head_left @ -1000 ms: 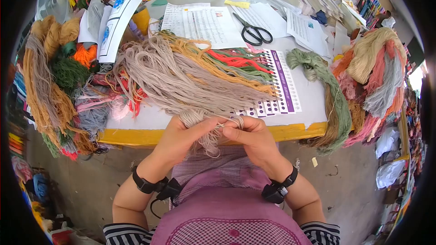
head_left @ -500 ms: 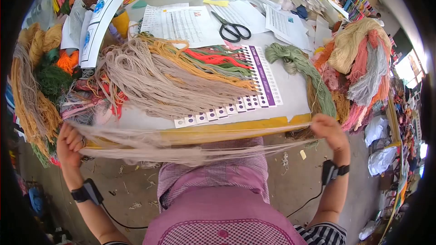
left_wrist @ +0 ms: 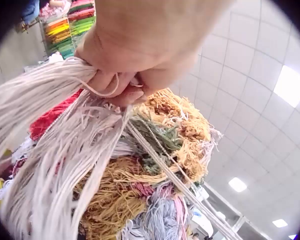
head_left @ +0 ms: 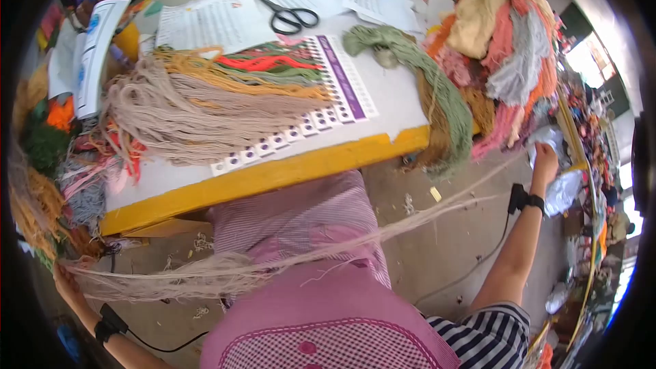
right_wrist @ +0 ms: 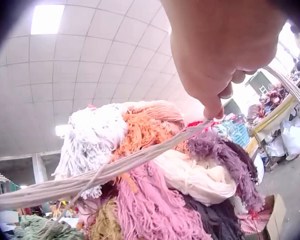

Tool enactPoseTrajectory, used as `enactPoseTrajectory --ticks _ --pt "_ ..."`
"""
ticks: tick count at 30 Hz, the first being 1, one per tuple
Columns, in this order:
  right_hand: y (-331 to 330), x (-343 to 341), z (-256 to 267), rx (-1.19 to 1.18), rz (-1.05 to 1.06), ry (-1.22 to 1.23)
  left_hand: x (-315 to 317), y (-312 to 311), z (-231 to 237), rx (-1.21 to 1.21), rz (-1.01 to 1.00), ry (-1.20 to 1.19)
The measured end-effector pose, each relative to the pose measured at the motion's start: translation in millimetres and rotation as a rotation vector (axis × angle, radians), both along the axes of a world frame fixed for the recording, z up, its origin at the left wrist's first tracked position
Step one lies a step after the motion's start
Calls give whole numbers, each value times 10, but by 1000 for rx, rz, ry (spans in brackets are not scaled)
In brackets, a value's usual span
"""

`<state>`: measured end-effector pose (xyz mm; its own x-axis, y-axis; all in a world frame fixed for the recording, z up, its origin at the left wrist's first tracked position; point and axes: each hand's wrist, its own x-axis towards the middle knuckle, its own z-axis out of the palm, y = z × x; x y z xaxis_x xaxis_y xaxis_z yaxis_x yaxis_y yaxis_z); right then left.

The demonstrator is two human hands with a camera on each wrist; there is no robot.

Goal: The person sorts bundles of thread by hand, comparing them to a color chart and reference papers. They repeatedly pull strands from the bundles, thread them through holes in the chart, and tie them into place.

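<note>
A long bundle of pale beige yarn [head_left: 205, 275] is stretched across the person's lap, held at both ends. At the lower left the left hand [head_left: 67, 287] grips one end; in the left wrist view its fingers [left_wrist: 110, 82] curl round the strands, with many loose ends hanging below. The right hand [head_left: 544, 160], raised out past the table's right side, holds the other end in curled fingers. Seen from the right wrist, a taut rope of strands [right_wrist: 135, 162] runs left from that hand. More beige yarn [head_left: 184, 113] lies on the table, fastened to a punched card strip [head_left: 342, 78].
The white table [head_left: 389, 85] has a yellow front edge [head_left: 314, 157]. Black scissors [head_left: 287, 19] and printed sheets [head_left: 212, 24] lie at its back. A green skein [head_left: 444, 89] drapes over the right edge beside a heap of mixed skeins [head_left: 509, 48]. Ochre yarn [head_left: 44, 195] hangs at left.
Both hands, together at the table edge at first, have moved far apart, drawing the beige yarn out between them. The left went down and left, the right up and right. The head view has turned rightward.
</note>
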<state>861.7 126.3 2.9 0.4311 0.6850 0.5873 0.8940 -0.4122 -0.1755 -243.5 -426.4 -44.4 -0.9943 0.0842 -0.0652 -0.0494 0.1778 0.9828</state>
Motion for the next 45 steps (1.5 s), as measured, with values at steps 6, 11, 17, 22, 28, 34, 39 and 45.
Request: enactPoseTrajectory --ticks 6,11,17,22,28,34,39,45 --pt "31 -736 52 142 376 761 1316 930 494 344 -477 -71" --pt "161 -233 -156 158 228 816 436 563 399 260 -295 -23" --pt "-44 978 -324 -26 -229 197 -8 -162 210 63 -54 176" --pt "-289 544 -131 -24 -101 244 -611 -612 109 -406 -235 81" --pt "-349 -1463 118 80 885 1050 1380 1131 400 -42 -678 -155" --pt "-353 -3319 -34 -67 1153 778 3483 3043 1049 730 -1203 -442" --pt "-224 -4223 -224 -291 1310 646 4096 4030 810 307 -1324 -499" --pt "1 -4493 -509 -456 1317 808 4825 4599 380 166 -1272 -803"
